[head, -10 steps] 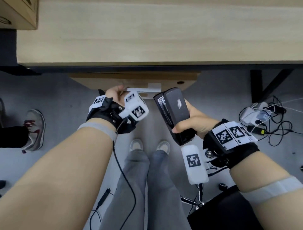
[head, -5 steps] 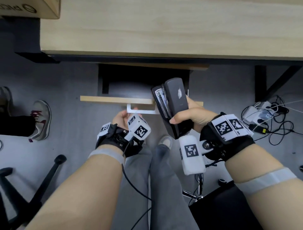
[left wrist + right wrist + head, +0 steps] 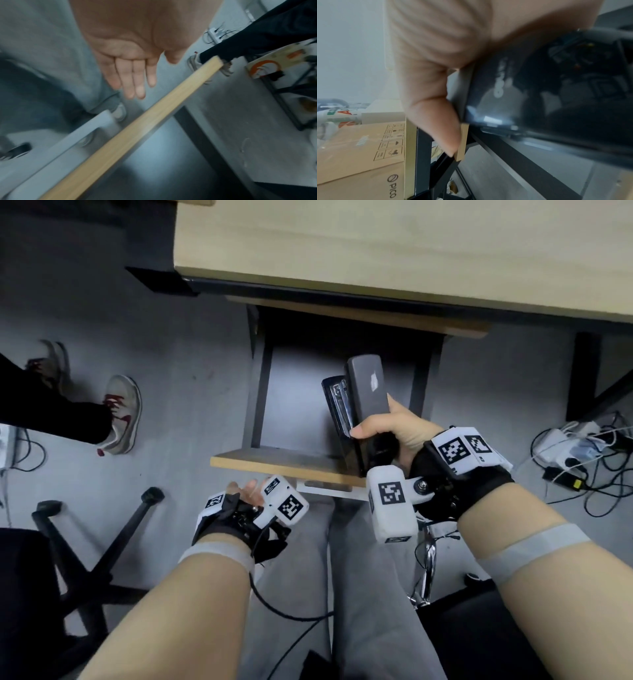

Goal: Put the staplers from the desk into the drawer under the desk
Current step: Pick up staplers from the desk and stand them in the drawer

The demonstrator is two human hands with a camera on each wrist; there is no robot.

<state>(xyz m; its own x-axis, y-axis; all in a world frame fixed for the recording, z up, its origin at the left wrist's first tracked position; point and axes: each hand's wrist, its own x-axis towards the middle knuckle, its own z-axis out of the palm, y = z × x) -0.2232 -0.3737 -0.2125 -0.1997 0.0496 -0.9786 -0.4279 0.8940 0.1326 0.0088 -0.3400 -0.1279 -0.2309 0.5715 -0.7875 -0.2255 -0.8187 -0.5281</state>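
The drawer now stands pulled well out, your left hand off its handle, fingers straight, together. Your right hand grips two black staplers side by side above the drawer's right half, long axes pointing away past your fingertips.

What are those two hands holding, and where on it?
The right hand grips two black staplers together around their near ends, over the open drawer. The left hand holds nothing.
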